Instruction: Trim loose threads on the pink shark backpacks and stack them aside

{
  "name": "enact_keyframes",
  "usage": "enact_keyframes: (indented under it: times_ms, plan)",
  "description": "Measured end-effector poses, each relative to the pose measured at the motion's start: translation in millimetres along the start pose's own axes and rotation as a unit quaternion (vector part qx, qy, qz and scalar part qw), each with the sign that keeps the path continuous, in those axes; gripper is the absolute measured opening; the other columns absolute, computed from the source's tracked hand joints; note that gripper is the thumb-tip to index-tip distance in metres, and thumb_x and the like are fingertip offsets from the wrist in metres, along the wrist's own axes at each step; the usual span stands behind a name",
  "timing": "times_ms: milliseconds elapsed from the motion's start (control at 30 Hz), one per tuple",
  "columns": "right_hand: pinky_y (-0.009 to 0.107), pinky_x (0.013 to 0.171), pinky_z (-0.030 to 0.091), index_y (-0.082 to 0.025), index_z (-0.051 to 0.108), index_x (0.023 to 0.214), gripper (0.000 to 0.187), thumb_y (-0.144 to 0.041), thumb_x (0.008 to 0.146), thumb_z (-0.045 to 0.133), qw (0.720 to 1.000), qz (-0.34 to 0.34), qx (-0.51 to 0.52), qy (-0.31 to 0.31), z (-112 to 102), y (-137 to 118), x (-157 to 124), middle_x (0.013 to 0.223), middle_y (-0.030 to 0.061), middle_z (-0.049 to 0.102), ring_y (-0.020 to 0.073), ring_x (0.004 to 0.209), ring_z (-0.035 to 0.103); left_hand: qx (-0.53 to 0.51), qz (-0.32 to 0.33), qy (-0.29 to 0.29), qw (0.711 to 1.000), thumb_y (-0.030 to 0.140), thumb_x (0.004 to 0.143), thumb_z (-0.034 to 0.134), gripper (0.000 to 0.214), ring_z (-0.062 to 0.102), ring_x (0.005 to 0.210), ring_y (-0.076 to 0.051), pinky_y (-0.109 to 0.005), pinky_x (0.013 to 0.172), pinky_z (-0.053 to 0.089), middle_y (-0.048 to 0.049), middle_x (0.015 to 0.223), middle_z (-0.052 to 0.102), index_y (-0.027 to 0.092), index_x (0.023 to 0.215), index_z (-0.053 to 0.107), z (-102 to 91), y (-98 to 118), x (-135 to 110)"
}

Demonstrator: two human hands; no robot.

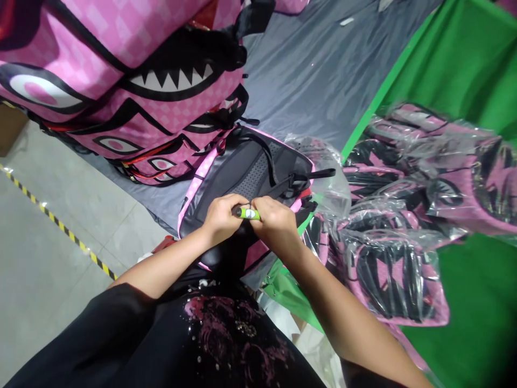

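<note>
A backpack (pixel 226 183) with a black padded back panel and pink edges lies in front of me, its straps loose on top. Over its lower part my hands meet, both closed. Between them shows a small green piece (pixel 248 213) with a pale oval mark and a dark left end; its exact kind is unclear. My left hand (pixel 223 216) has its fingers curled at the dark end. My right hand (pixel 275 216) is closed at the other end, thumb on top. A black strap (pixel 323 173) sticks out to the right of the backpack.
Pink backpacks with eye and shark-teeth prints (pixel 173 81) are piled at the upper left. Several plastic-wrapped backpacks (pixel 398 275) lie on a green cloth (pixel 472 302) at right. Grey cloth (pixel 307 86) covers the surface behind. Striped tape (pixel 60 221) crosses the floor.
</note>
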State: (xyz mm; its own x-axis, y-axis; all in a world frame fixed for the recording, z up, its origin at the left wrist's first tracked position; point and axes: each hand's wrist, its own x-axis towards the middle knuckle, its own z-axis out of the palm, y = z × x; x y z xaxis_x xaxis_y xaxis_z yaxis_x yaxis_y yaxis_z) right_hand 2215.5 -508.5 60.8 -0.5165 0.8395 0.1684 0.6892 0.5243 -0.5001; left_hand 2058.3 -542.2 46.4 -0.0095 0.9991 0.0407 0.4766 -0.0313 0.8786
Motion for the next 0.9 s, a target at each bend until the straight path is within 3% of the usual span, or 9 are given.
enact_keyframes:
  times_ms: [67,133,233,333,500,633,733,800,900]
  plan:
    - [0.025,0.061,0.039,-0.018,0.057,0.072,0.009,-0.019,0.078,0.050,0.991,0.056,0.123,0.011,-1,0,1,0.069,0.0033,0.062,0.0158,0.064,0.056,-0.035,-0.019,0.015,0.999,0.020,0.083,0.059,0.012,0.063,0.074,-0.012,-0.021,0.070,0.046,-0.0011,0.082,0.071,0.017,0.087,0.070,-0.1,-2,0]
    - [0.023,0.060,0.041,-0.019,0.058,0.072,0.009,-0.021,0.078,0.052,0.963,0.120,0.241,0.020,-2,2,1,0.066,0.0000,0.061,0.0139,0.061,0.056,-0.058,-0.030,0.018,0.998,0.025,0.085,0.059,0.015,0.063,0.072,-0.012,-0.021,0.069,0.046,-0.0014,0.081,0.071,0.016,0.087,0.070,0.3,-2,1]
    - [0.024,0.061,0.044,-0.019,0.061,0.074,0.013,-0.027,0.081,0.054,0.932,0.179,0.314,0.033,-2,3,-1,0.066,-0.0008,0.063,0.0140,0.062,0.060,-0.068,-0.029,0.014,0.997,0.026,0.086,0.060,0.015,0.062,0.071,-0.012,-0.021,0.067,0.046,-0.0015,0.080,0.071,0.016,0.086,0.071,1.5,-2,2]
    - [0.025,0.061,0.044,-0.019,0.061,0.072,0.014,-0.027,0.082,0.055,0.945,0.174,0.271,0.048,1,3,-3,0.065,-0.0001,0.065,0.0151,0.061,0.061,-0.048,-0.030,0.021,0.998,0.023,0.085,0.060,0.013,0.063,0.071,-0.012,-0.021,0.068,0.047,-0.0015,0.081,0.072,0.016,0.086,0.071,2.8,-1,3]
    - [0.026,0.064,0.043,-0.019,0.063,0.076,0.017,-0.019,0.085,0.049,0.987,0.073,0.119,0.085,6,5,-7,0.072,0.0043,0.068,0.0169,0.066,0.061,0.004,0.004,0.023,1.000,0.018,0.085,0.057,0.014,0.065,0.076,-0.013,-0.023,0.073,0.048,-0.0020,0.085,0.072,0.018,0.085,0.070,2.4,6,2]
    - [0.027,0.061,0.039,-0.016,0.064,0.079,0.020,-0.014,0.088,0.046,0.999,0.001,-0.036,0.036,7,2,-8,0.074,0.0084,0.067,0.0184,0.066,0.059,0.035,0.009,0.004,0.999,0.010,0.080,0.054,0.018,0.065,0.078,-0.014,-0.023,0.073,0.047,-0.0018,0.084,0.071,0.018,0.082,0.070,1.5,9,0]
    - [0.028,0.055,0.033,-0.016,0.062,0.074,0.019,-0.012,0.086,0.047,0.994,-0.016,-0.104,-0.008,6,0,-5,0.072,0.0094,0.064,0.0180,0.063,0.055,0.031,0.001,-0.007,0.999,0.014,0.080,0.057,0.013,0.064,0.075,-0.013,-0.023,0.070,0.046,-0.0015,0.081,0.070,0.017,0.081,0.069,2.5,5,-1]
    - [0.027,0.055,0.033,-0.016,0.060,0.071,0.017,-0.013,0.084,0.050,0.998,-0.012,-0.060,-0.021,5,-1,-2,0.071,0.0091,0.063,0.0175,0.064,0.054,0.002,-0.011,-0.009,1.000,0.020,0.083,0.058,0.011,0.063,0.072,-0.013,-0.022,0.068,0.046,-0.0016,0.078,0.070,0.016,0.081,0.069,2.6,1,0]
    - [0.024,0.058,0.039,-0.018,0.058,0.072,0.009,-0.019,0.080,0.054,0.987,0.031,0.158,-0.014,2,-2,0,0.069,0.0038,0.062,0.0143,0.062,0.055,-0.048,-0.039,-0.010,0.998,0.024,0.083,0.059,0.013,0.061,0.070,-0.012,-0.021,0.066,0.045,-0.0010,0.077,0.069,0.016,0.083,0.068,-0.2,-3,2]
